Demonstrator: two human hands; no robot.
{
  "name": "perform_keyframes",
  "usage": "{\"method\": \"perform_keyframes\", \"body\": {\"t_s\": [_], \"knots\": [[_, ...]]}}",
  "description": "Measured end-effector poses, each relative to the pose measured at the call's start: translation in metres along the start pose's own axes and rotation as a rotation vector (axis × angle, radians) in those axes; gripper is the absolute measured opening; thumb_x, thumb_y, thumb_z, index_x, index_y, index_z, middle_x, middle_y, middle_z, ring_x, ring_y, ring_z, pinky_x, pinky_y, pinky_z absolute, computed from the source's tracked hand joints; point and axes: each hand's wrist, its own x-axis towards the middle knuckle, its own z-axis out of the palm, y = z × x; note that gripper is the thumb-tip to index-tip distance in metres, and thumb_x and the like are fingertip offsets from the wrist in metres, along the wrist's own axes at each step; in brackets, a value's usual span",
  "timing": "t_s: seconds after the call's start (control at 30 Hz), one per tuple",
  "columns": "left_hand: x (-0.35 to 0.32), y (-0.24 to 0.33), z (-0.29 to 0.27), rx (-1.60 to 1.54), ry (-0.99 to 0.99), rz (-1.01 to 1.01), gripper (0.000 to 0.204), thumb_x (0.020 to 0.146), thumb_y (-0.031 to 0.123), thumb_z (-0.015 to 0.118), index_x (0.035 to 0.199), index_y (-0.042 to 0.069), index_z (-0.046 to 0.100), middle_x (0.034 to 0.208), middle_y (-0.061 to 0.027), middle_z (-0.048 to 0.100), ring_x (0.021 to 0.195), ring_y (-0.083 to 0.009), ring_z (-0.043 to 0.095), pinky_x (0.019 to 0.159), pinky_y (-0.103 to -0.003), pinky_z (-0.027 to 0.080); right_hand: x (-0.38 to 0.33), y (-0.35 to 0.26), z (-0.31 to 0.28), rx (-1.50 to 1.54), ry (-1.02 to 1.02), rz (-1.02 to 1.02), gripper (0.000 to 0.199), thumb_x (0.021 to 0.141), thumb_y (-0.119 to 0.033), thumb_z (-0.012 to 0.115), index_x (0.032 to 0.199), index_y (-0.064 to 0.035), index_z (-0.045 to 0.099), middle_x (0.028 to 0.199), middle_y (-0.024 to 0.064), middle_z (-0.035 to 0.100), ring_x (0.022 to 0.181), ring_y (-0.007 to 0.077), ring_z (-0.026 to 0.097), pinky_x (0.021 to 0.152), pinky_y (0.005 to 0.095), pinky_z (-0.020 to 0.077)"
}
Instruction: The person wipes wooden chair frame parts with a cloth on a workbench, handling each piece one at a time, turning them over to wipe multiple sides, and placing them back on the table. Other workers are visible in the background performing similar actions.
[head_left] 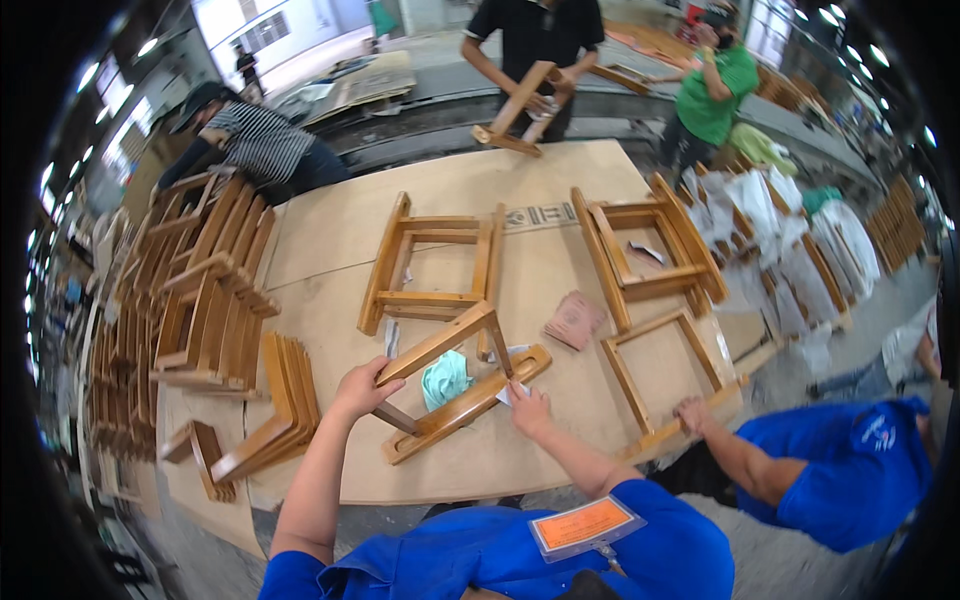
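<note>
A varnished wooden frame (pixel 440 343) stands tilted on its edge at the near side of the table, in front of me. My left hand (pixel 360 390) is closed around the left end of its upper rail. By the frame's right post, my right hand (pixel 530 412) pinches a small whitish sheet (pixel 504 395), which lies against the wood. A crumpled mint-green cloth (pixel 447 380) shows through the frame's opening. Right of the frame lies a pinkish-brown folded piece (pixel 575 320).
Two wooden frame assemblies (pixel 440 298) (pixel 655 278) lie farther back on the cardboard-covered table (pixel 330 240). Stacked wooden frames (pixel 210 330) crowd the left. At right, a co-worker in a blue shirt (pixel 830 470) holds another frame (pixel 625 385). Other people work across the table.
</note>
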Motion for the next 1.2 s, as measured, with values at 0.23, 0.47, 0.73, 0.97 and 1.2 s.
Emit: {"method": "perform_keyframes", "body": {"t_s": [0.23, 0.47, 0.73, 0.97, 1.2], "knots": [[-0.002, 0.002, 0.006, -0.007, 0.071, 0.056, 0.038, 0.081, 0.031, 0.072, 0.107, 0.006, 0.06, 0.089, -0.0151, 0.067, 0.084, -0.0326, 0.065, 0.073, -0.039, 0.049, -0.008, -0.023, -0.012, 0.035, -0.107, 0.001, 0.057, 0.086, -0.015, 0.047, 0.143, -0.0143, 0.038, 0.147, -0.0003, 0.035, 0.114, 0.0356, 0.046, 0.094, 0.0565, 0.0383], [-0.006, 0.001, 0.01, -0.035, 0.053, 0.035, 0.037, 0.081, 0.026, 0.073, 0.108, 0.005, 0.06, 0.083, -0.0141, 0.067, 0.076, -0.027, 0.065, 0.069, -0.036, 0.049, -0.01, -0.015, -0.005, -0.106, 0.011, -0.052, 0.059, 0.085, -0.014, 0.05, 0.143, -0.0133, 0.038, 0.149, -0.001, 0.032, 0.114, 0.0347, 0.046, 0.093, 0.0518, 0.0392], [-0.006, 0.0, 0.01, -0.023, 0.053, 0.051, 0.038, 0.081, 0.026, 0.073, 0.11, 0.005, 0.059, 0.085, -0.0147, 0.068, 0.077, -0.0265, 0.066, 0.07, -0.036, 0.05, -0.015, -0.029, 0.003, 0.087, -0.035, -0.138, 0.062, 0.085, -0.011, 0.05, 0.145, -0.0146, 0.035, 0.151, -0.0006, 0.028, 0.12, 0.0342, 0.041, 0.096, 0.053, 0.0378], [-0.009, 0.001, 0.012, -0.033, 0.056, 0.027, 0.039, 0.081, 0.025, 0.073, 0.111, 0.005, 0.06, 0.084, -0.014, 0.068, 0.076, -0.0258, 0.066, 0.07, -0.035, 0.05, -0.013, -0.031, 0.002, 0.099, -0.033, 0.044, 0.06, 0.085, -0.013, 0.051, 0.144, -0.0123, 0.037, 0.149, 0.0014, 0.03, 0.127, 0.0345, 0.035, 0.1, 0.0531, 0.0352], [-0.015, 0.012, 0.012, -0.053, 0.102, 0.067, 0.036, 0.08, 0.022, 0.074, 0.107, 0.003, 0.061, 0.079, -0.0121, 0.066, 0.07, -0.0229, 0.063, 0.067, -0.033, 0.049, -0.005, -0.041, 0.016, -0.09, 0.106, -0.203, 0.055, 0.086, -0.013, 0.048, 0.139, -0.0012, 0.041, 0.145, 0.0093, 0.035, 0.133, 0.0311, 0.03, 0.108, 0.0475, 0.0299]]}}
